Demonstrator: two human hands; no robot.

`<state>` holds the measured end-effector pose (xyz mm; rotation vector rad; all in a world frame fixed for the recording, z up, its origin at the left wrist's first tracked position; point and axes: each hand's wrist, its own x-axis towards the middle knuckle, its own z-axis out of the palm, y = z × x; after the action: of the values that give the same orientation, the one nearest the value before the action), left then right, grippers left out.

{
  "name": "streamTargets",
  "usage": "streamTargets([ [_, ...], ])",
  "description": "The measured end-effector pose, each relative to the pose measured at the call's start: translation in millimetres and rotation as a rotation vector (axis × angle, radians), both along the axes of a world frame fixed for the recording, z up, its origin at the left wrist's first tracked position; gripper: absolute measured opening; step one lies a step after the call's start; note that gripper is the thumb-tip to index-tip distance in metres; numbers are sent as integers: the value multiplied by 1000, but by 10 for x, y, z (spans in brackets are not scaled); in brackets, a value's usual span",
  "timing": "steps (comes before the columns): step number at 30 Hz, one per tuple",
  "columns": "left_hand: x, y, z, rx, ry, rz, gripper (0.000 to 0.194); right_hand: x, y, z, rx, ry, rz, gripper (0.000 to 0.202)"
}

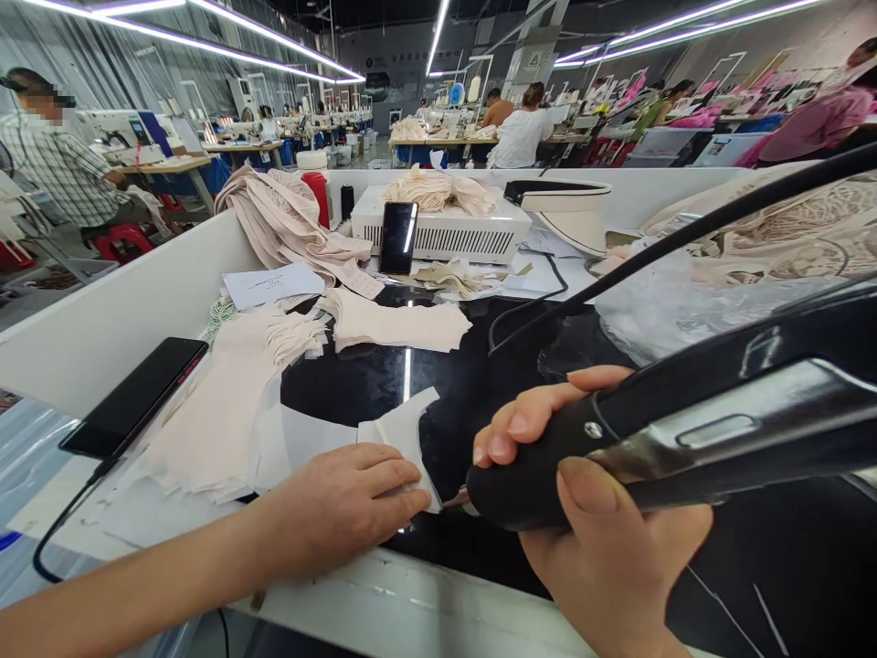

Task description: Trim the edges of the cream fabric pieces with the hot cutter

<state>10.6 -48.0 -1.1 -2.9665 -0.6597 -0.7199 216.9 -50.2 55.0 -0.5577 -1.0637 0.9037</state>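
My right hand [617, 548] wraps around a black handheld tool [534, 466] with a silver side panel. The narrow metal tip [458, 501] of this tool points left, close to the lower edge of a small white cut piece [411, 434]. Flat on that piece lies my left hand [360, 498], fingers stretched and pressing it onto the glossy black tabletop [466, 411]. Beyond it rests a cream cut fabric piece [404, 324]. Left of my hand spreads a layered pile of cream fabric pieces [219, 411]. Whether the tip touches the white piece, I cannot tell.
A thick black cable [685, 233] arches over the right side. A phone [137, 397] lies at left; another phone [398, 238] leans against a white vented box [438, 228]. Clear plastic wrap [658, 311] sits at right. A low white wall [130, 311] borders the table; people sit beyond.
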Motion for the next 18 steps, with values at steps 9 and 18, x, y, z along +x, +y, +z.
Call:
streamTargets([
  [9, -1, 2, 32, -45, 20, 3, 22, -16, -10, 18, -29, 10, -4, 36],
  [18, 9, -4, 33, -67, 33, 10, 23, -52, 26, 70, -20, 11, -28, 39],
])
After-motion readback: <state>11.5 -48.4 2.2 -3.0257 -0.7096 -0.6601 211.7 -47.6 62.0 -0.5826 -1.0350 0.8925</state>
